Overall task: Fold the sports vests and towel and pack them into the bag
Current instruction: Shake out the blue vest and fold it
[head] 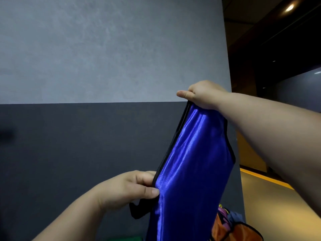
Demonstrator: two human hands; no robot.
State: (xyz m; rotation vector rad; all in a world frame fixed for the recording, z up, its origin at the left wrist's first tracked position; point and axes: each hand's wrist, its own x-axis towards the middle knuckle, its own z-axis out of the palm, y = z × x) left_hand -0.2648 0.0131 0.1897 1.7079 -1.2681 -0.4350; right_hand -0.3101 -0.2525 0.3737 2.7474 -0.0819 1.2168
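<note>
A glossy, black-trimmed blue vest (191, 162) is held upright before the grey wall (104, 49): its top is gripped by the right hand (203, 94), its left edge pinched by the left hand (132, 186).

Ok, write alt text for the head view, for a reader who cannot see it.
A person holds a shiny blue sports vest up before a two-tone grey wall, the right-hand grip bunching its top edge and the left-hand grip pinching its black-trimmed side lower down. At the bottom right lies orange fabric.
</note>
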